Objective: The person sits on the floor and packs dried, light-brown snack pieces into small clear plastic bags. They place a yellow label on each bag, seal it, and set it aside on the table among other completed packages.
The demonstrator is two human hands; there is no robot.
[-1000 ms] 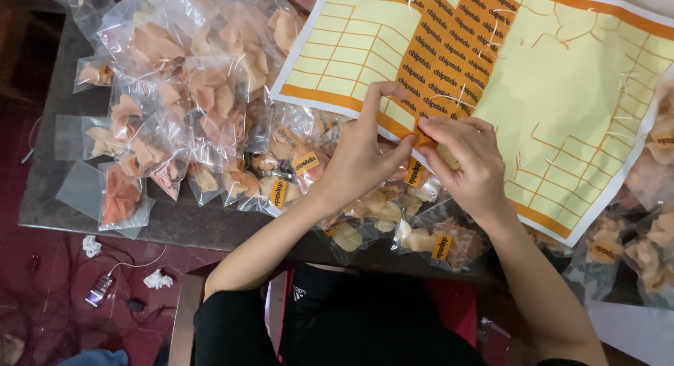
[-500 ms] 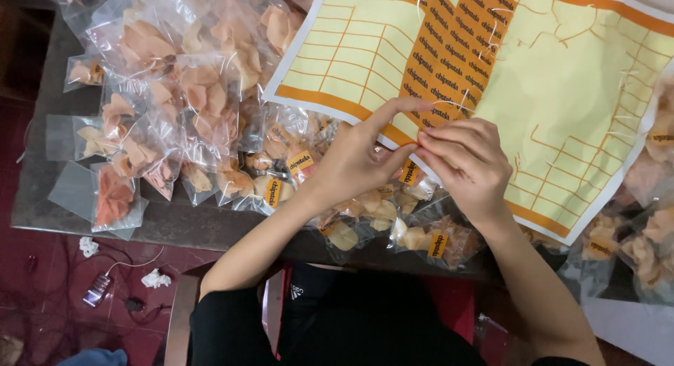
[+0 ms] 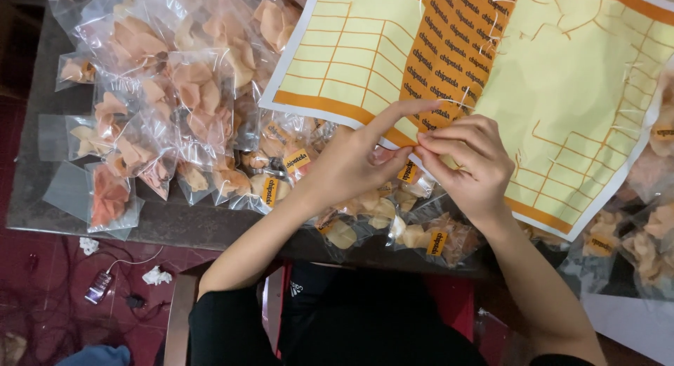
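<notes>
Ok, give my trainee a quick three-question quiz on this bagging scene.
1. True or false: both hands meet at the lower edge of the sticker sheet.
2. What lies under the left hand? A) clear snack bags B) a metal tray C) a stack of books
3. Fill in: the right hand pinches at the sheet's ____ strip of stickers.

Key: 1 true. 2 A, the snack bags cover the table. 3 orange.
</notes>
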